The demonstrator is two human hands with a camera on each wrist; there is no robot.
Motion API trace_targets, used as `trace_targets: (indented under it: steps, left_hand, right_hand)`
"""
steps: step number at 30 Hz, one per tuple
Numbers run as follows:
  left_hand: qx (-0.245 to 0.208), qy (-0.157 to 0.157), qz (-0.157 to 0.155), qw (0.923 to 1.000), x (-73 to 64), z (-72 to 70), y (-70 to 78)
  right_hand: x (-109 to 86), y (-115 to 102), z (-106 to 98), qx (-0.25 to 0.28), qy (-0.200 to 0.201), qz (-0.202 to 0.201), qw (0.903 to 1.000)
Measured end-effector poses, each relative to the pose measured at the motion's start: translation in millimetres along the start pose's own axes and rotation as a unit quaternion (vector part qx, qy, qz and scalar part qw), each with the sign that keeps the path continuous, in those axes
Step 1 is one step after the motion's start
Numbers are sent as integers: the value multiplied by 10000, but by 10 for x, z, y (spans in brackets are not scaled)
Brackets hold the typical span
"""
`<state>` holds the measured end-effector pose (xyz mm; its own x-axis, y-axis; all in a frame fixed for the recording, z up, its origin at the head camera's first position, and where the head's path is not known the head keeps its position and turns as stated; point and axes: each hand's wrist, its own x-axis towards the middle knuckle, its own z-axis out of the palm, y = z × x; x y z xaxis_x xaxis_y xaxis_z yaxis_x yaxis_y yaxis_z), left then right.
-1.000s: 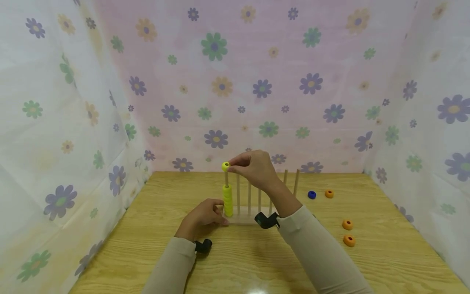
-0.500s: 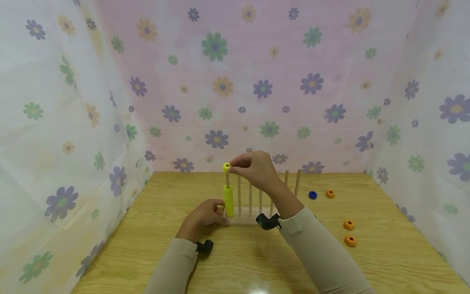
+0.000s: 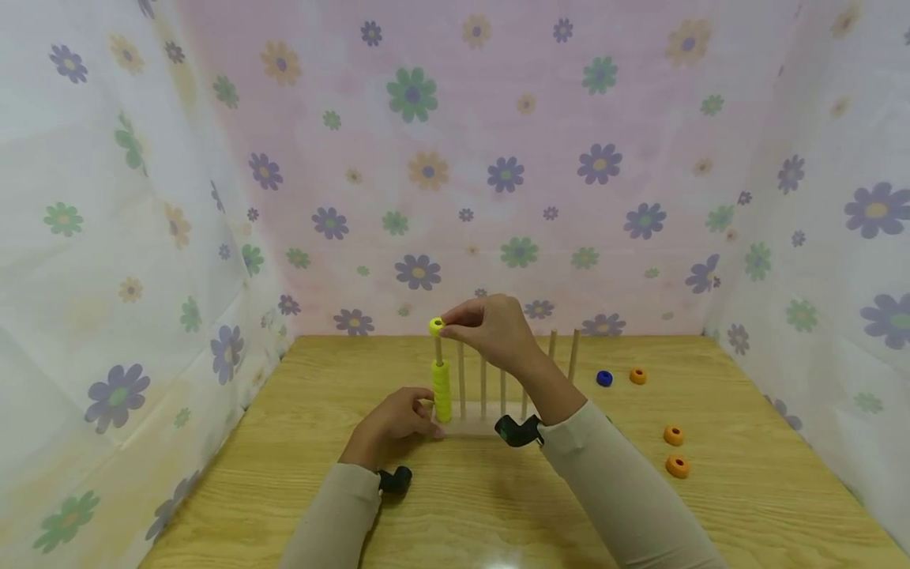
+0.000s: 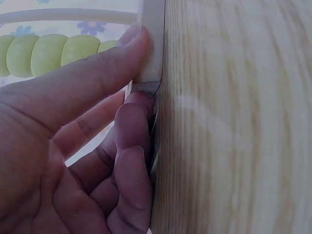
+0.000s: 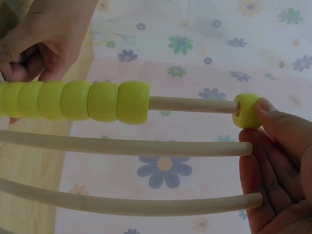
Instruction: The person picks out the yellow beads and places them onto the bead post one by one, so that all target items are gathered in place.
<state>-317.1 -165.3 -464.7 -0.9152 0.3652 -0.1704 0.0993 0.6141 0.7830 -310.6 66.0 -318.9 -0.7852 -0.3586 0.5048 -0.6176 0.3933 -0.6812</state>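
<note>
My right hand (image 3: 501,332) pinches a yellow bead (image 5: 250,111) between thumb and fingers at the top of the leftmost wooden peg (image 5: 195,105). The peg's tip sits inside the bead's hole. Lower on that peg, several yellow beads (image 3: 441,393) are stacked, with bare wood between them and the held one. My left hand (image 3: 398,412) grips the left end of the pegs' wooden base (image 3: 469,426). Its thumb (image 4: 112,63) lies on the front of the base in the left wrist view, and the other fingers are curled at the end, close to the table.
More upright pegs (image 3: 573,356) rise from the base, partly behind my right hand. On the table (image 3: 455,506) to the right lie a blue bead (image 3: 604,378) and several orange beads (image 3: 678,466). Flowered cloth (image 3: 498,213) hangs at the back and both sides.
</note>
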Motion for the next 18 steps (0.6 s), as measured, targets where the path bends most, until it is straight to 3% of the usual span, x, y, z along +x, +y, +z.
trace_targets:
  steps: [10, 18]
  left_hand:
    - [61, 94, -82, 9999, 4, -13, 0]
    - [-21, 58, 34, 10000, -9, 9, -10]
  right_hand:
    - [5, -39, -1, -138, -80, 37, 9999]
    - [-6, -21, 16, -243, -131, 74, 9996]
